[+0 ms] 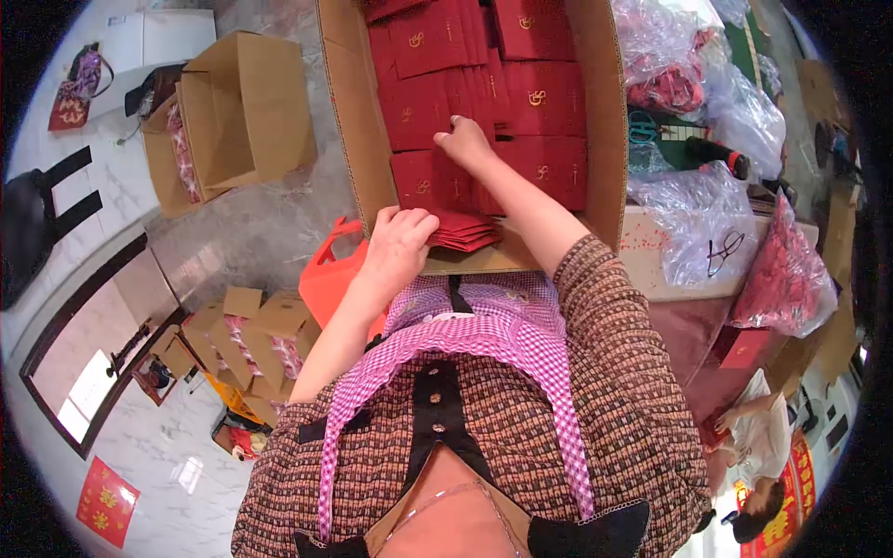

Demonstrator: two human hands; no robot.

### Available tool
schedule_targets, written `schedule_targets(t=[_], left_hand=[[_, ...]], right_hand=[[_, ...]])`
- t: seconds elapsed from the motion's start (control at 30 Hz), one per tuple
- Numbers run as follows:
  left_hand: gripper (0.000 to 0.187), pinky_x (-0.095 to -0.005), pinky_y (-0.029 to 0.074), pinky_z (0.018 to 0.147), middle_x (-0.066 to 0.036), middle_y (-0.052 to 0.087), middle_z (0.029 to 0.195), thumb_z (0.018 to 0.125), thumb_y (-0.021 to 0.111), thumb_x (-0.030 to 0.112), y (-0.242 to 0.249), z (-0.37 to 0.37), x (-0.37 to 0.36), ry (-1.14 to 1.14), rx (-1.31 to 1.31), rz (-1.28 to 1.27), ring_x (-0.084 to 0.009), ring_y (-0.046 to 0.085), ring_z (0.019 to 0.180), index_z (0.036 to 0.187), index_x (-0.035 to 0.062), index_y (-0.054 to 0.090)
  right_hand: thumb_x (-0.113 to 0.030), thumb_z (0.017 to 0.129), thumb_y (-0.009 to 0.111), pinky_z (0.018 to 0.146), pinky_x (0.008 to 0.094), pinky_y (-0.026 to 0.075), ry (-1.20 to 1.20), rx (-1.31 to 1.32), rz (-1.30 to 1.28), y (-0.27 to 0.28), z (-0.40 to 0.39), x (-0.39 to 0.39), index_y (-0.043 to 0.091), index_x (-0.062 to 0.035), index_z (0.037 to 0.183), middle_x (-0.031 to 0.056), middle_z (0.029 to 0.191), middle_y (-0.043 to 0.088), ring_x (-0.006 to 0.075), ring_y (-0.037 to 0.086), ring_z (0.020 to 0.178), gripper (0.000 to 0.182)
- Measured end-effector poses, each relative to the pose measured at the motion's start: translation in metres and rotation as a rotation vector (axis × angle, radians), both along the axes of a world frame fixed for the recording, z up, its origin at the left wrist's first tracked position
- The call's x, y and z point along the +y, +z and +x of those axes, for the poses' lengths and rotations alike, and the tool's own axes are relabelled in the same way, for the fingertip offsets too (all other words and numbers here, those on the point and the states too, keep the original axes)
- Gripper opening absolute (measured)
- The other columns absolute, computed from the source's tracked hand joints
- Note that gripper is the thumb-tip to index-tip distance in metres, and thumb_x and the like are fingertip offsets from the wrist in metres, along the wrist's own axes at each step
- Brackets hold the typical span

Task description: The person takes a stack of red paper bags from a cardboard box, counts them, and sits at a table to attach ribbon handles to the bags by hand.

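Note:
A large cardboard box holds stacks of red packets with gold marks, set in columns. My left hand is at the box's near left corner, its fingers curled against a small pile of red packets at the near edge. My right hand reaches over the middle of the box, thumb and forefinger close together above the packets. Whether a packet is between those fingers is too small to tell.
An orange-red plastic stool stands left of the box. Open cartons are at the upper left, more at the lower left. Plastic bags and a bag of red items lie right. A person is at the lower right.

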State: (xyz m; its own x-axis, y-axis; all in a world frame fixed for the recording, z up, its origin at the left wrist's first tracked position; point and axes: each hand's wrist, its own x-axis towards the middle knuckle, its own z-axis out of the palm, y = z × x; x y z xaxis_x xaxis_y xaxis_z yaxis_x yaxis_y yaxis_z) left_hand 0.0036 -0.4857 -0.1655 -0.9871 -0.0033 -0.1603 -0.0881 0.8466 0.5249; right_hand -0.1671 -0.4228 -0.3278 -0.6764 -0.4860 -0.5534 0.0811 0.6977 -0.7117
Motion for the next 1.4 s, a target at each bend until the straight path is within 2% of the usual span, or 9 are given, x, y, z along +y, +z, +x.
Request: schedule_targets(t=[0.07,0.27,0.67,0.73,0.83,0.97,1.23,1.3,1.4], left_hand=[[0.027,-0.0422,0.040,0.091,-0.008,0.058,0.089,0.067,0.062,0.000,0.002,-0.002,0.000,-0.003,-0.007,0.007,-0.0253,0.058,0.092,0.091,0.0071,0.054],[0.028,-0.0417,0.040,0.091,-0.009,0.059,0.094,0.068,0.063,-0.001,0.003,-0.003,-0.002,-0.019,-0.050,0.012,-0.0267,0.058,0.095,0.094,0.0065,0.055],[0.027,-0.0399,0.042,0.083,-0.011,0.056,0.094,0.069,0.061,-0.001,-0.003,-0.002,0.000,-0.010,-0.025,0.079,-0.0287,0.056,0.090,0.095,0.0056,0.054],[0.027,-0.0396,0.042,0.081,-0.011,0.056,0.095,0.070,0.060,-0.001,-0.006,-0.002,0.001,-0.002,-0.021,0.096,-0.0290,0.056,0.090,0.095,0.0053,0.054],[0.027,-0.0396,0.042,0.079,-0.012,0.055,0.094,0.071,0.059,-0.002,-0.007,-0.001,0.000,0.000,0.010,0.090,-0.0290,0.055,0.089,0.097,0.0046,0.054],[0.026,-0.0402,0.043,0.078,-0.012,0.057,0.097,0.073,0.059,-0.001,-0.005,-0.002,-0.001,0.006,0.081,0.069,-0.0302,0.055,0.088,0.098,0.0041,0.055],[0.049,-0.0434,0.045,0.091,-0.022,0.045,0.122,0.070,0.068,-0.004,-0.005,0.007,0.010,0.145,0.152,0.109,-0.0388,0.052,0.106,0.114,-0.0008,0.048],[0.073,-0.0442,0.040,0.101,-0.023,0.034,0.136,0.066,0.069,-0.007,-0.001,0.008,0.014,0.226,0.100,0.224,-0.0409,0.047,0.116,0.130,-0.0009,0.035],[0.072,-0.0446,0.037,0.103,-0.024,0.033,0.140,0.065,0.068,-0.006,0.012,-0.002,0.014,0.226,0.003,0.122,-0.0407,0.045,0.118,0.131,-0.0008,0.038]], right_hand=[[-0.026,0.076,0.071,0.095,0.0419,0.045,0.026,-0.017,0.145,0.016,0.005,-0.012,0.056,0.0055,0.118,0.0304,0.109,0.061,0.0381,0.060,0.107,0.054],[-0.022,0.073,0.074,0.088,0.0431,0.048,-0.056,0.348,0.066,0.024,0.027,-0.013,0.060,0.0008,0.111,0.0250,0.106,0.061,0.0395,0.058,0.101,0.046],[-0.007,0.073,0.068,0.085,0.0411,0.048,-0.513,-0.081,-0.242,-0.006,0.017,-0.024,0.055,0.0059,0.113,0.0249,0.099,0.064,0.0368,0.062,0.097,0.044],[-0.009,0.074,0.065,0.083,0.0385,0.049,-0.226,0.072,-0.263,-0.017,0.007,-0.020,0.062,0.0045,0.108,0.0228,0.096,0.067,0.0327,0.065,0.094,0.037],[-0.008,0.076,0.060,0.079,0.0358,0.050,-0.364,0.046,-0.383,0.020,-0.004,0.000,0.066,0.0030,0.100,0.0214,0.089,0.068,0.0306,0.067,0.086,0.027],[-0.001,0.081,0.058,0.082,0.0301,0.048,-0.215,-0.086,-0.568,0.063,-0.004,0.055,0.061,0.0027,0.103,0.0088,0.094,0.067,0.0154,0.062,0.089,0.023],[0.004,0.077,0.065,0.082,0.0301,0.047,0.173,-0.456,-0.364,0.093,0.028,0.128,0.057,-0.0004,0.095,0.0077,0.089,0.063,0.0132,0.058,0.090,0.020],[0.004,0.077,0.064,0.082,0.0313,0.048,0.213,-0.421,-0.308,0.097,0.029,0.130,0.057,-0.0007,0.097,0.0095,0.091,0.065,0.0160,0.060,0.092,0.021],[0.004,0.077,0.064,0.083,0.0329,0.049,0.349,-0.325,-0.343,0.092,0.029,0.127,0.058,-0.0012,0.099,0.0124,0.094,0.066,0.0200,0.063,0.094,0.024]])
